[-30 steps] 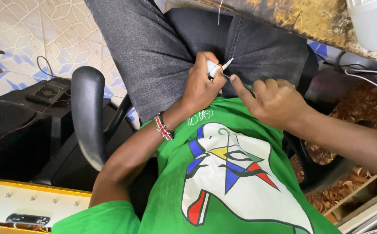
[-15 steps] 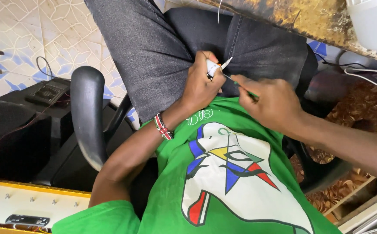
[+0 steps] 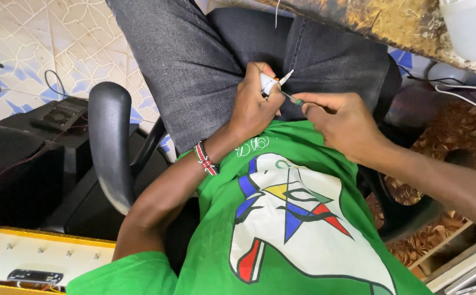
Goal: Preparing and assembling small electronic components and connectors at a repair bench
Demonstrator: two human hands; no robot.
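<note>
Left hand (image 3: 251, 106) is gripping a small white tool (image 3: 270, 83) over the lap, fingers closed round its body. Right hand (image 3: 342, 123) is pinching a thin green-tipped probe (image 3: 292, 99) against it. Both look light, stiff, probably fragile; best held by the bodies.
</note>
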